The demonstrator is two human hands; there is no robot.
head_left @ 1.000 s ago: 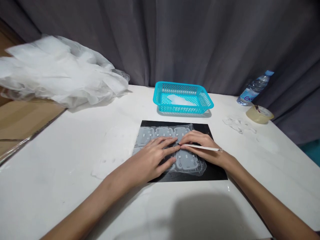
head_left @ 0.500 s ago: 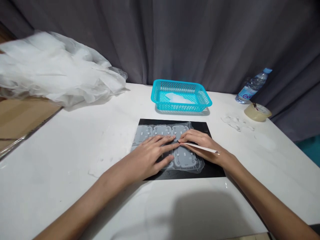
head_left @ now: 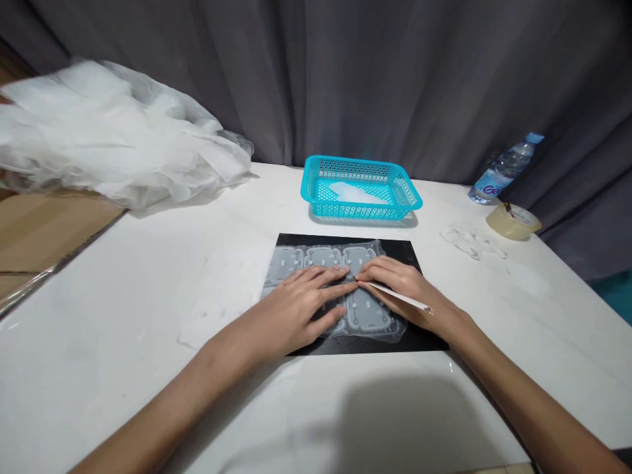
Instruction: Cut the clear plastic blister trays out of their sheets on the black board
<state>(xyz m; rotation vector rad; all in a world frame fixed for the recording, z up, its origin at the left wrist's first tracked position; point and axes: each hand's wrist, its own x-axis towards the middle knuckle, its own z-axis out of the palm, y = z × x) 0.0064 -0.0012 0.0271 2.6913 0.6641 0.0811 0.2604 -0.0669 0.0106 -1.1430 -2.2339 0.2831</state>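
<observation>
A clear plastic sheet with rounded grey panels (head_left: 368, 309) lies on a black mat (head_left: 419, 339). My left hand (head_left: 301, 299) rests on the sheet with its fingers spread out flat. Its index fingertip is close to the tip of my right hand's tool. My right hand (head_left: 397, 280) pinches a slim white pen-like tool (head_left: 399, 297), which slants back over the hand toward the wrist. The tool's working tip is hidden at the fingers, over the middle of the sheet, so its exact kind cannot be told.
Behind the mat stands a turquoise basket (head_left: 363, 212) with white pieces (head_left: 353, 193) inside. At the right are a water bottle (head_left: 501, 171), a tape roll (head_left: 513, 222) and clear scraps (head_left: 471, 242). A white gauzy heap (head_left: 123, 131) and cardboard (head_left: 49, 227) lie left.
The view has shifted slightly, so everything sits a little farther right. Both hands keep nearly the same place on the sheet, and the right hand still holds the tool.
</observation>
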